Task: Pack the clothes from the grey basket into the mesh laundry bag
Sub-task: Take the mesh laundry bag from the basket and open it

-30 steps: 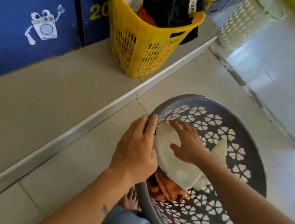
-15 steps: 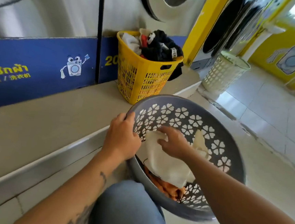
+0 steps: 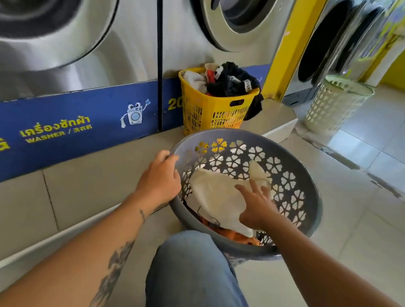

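Note:
The grey basket (image 3: pixel 301 162), round with flower-shaped holes, is tilted toward me on the tiled floor. Inside lies a cream cloth (image 3: pixel 217 196) on top of an orange garment (image 3: pixel 240 237). My left hand (image 3: pixel 160 179) grips the basket's left rim. My right hand (image 3: pixel 256 208) rests flat on the cream cloth with fingers spread, holding nothing. No mesh laundry bag is in view.
A yellow basket (image 3: pixel 212 112) full of dark and white clothes stands on the raised step (image 3: pixel 71 186) before the washers (image 3: pixel 84 33). A white perforated bin (image 3: pixel 332 108) is at the right. My knee in jeans (image 3: pixel 193 275) is just below the grey basket.
The view has lifted from the floor to the washers. My right hand slid rightward across the cream cloth. My left hand stayed on the basket's rim.

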The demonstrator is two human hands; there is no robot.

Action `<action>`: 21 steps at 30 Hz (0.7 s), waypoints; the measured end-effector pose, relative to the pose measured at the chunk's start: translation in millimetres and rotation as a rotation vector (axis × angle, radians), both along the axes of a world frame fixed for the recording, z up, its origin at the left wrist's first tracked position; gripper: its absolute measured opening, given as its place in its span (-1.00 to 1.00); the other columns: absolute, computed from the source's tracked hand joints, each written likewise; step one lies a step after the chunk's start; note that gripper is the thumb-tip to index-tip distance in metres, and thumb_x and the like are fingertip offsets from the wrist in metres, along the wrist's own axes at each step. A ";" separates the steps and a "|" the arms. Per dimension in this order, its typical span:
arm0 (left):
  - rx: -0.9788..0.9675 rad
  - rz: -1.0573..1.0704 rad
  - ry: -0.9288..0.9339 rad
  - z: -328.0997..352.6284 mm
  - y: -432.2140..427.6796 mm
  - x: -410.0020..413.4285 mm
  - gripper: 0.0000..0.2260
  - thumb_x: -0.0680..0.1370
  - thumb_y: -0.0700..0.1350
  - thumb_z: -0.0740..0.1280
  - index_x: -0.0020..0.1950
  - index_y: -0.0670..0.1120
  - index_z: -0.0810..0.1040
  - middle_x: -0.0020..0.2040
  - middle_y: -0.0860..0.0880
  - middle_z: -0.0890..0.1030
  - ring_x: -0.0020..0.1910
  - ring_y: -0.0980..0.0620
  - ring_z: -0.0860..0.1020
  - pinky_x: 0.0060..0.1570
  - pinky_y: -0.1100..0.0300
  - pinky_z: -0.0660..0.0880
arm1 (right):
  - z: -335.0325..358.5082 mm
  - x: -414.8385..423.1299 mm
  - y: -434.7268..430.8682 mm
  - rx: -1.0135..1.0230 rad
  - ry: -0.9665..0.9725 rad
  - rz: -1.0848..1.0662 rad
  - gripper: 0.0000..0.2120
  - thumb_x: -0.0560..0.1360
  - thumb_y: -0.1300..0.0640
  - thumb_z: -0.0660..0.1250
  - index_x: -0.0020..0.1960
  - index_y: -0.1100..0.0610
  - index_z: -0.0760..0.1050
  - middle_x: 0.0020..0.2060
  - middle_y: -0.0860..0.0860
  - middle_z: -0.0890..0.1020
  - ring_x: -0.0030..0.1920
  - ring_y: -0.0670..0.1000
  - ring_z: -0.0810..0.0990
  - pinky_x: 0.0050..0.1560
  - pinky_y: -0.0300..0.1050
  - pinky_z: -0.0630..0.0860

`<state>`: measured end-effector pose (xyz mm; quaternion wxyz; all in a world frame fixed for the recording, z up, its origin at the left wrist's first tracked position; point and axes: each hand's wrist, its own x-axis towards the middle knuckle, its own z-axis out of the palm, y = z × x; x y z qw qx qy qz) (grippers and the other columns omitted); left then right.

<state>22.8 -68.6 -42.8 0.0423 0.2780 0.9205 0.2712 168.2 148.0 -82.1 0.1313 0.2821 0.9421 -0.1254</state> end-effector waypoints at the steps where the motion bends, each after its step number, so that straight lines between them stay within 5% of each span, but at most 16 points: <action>1: -0.013 -0.018 0.018 -0.5 -0.3 -0.4 -0.58 0.59 -0.07 0.18 0.46 -0.08 0.37 0.44 -0.05 0.32 0.31 -0.13 0.44 0.23 -0.02 0.43 | -0.7 -2.1 1.2 -0.029 0.002 -0.014 -0.12 0.39 0.20 0.33 0.60 -0.19 0.06 0.64 0.00 -0.12 0.59 0.37 -0.21 0.51 0.42 0.15; 6: -0.076 -0.085 0.061 -13.4 -0.6 4.8 -0.62 0.61 -0.01 0.15 0.41 -0.03 0.42 0.53 -0.05 0.22 0.41 -0.12 0.35 0.27 -0.05 0.42 | -2.0 -7.2 2.0 -0.141 0.096 -0.075 -0.26 0.44 0.31 0.37 0.57 0.01 0.26 0.53 0.08 0.29 0.51 0.18 0.28 0.40 0.07 0.39; 10: -0.060 -0.067 0.068 -15.5 2.6 6.2 -0.64 0.62 -0.04 0.13 0.40 -0.02 0.43 0.54 -0.07 0.22 0.42 -0.13 0.35 0.26 -0.05 0.43 | 7.5 -9.8 1.2 -0.036 0.287 -0.047 -0.43 0.45 0.30 0.38 0.44 0.04 0.46 0.41 0.03 0.46 0.41 0.06 0.41 0.26 -0.14 0.35; 13: -0.092 -0.101 0.095 -9.5 1.0 6.4 -0.62 0.62 -0.01 0.13 0.44 -0.01 0.38 0.51 -0.04 0.26 0.38 -0.11 0.37 0.24 -0.03 0.43 | 17.1 -13.6 -4.3 0.019 0.461 -0.032 -0.59 0.44 0.26 0.39 0.26 0.02 0.60 0.23 -0.02 0.59 0.22 -0.02 0.51 0.25 -0.12 0.43; 16: -0.025 -0.130 0.049 1.6 -6.7 7.6 -0.60 0.61 0.02 0.17 0.44 -0.02 0.39 0.44 0.00 0.37 0.34 -0.06 0.42 0.26 0.02 0.43 | 33.1 -20.5 -19.3 0.020 0.608 -0.071 -0.65 0.42 0.27 0.30 0.05 -0.11 0.63 0.03 -0.14 0.65 -0.02 -0.06 0.58 -0.02 0.00 0.62; 18: 0.060 -0.114 0.045 12.4 -14.8 6.7 -0.62 0.61 0.01 0.19 0.41 -0.02 0.43 0.37 -0.01 0.45 0.28 -0.05 0.47 0.23 0.05 0.44 | 47.8 -26.3 -35.3 0.102 0.672 0.029 -0.67 0.38 0.24 0.25 -0.05 -0.13 0.59 -0.07 -0.21 0.65 -0.05 -0.07 0.58 -0.11 -0.05 0.59; 21: 0.217 -0.060 0.046 34.4 -29.8 0.4 -0.68 0.62 -0.04 0.20 0.35 -0.01 0.49 0.30 0.00 0.52 0.24 0.00 0.49 0.19 0.11 0.42 | 74.9 -38.2 -69.0 0.198 0.805 0.346 -0.69 0.30 0.35 0.27 -0.17 -0.02 0.62 -0.21 -0.13 0.64 -0.16 0.01 0.54 -0.17 -0.39 0.35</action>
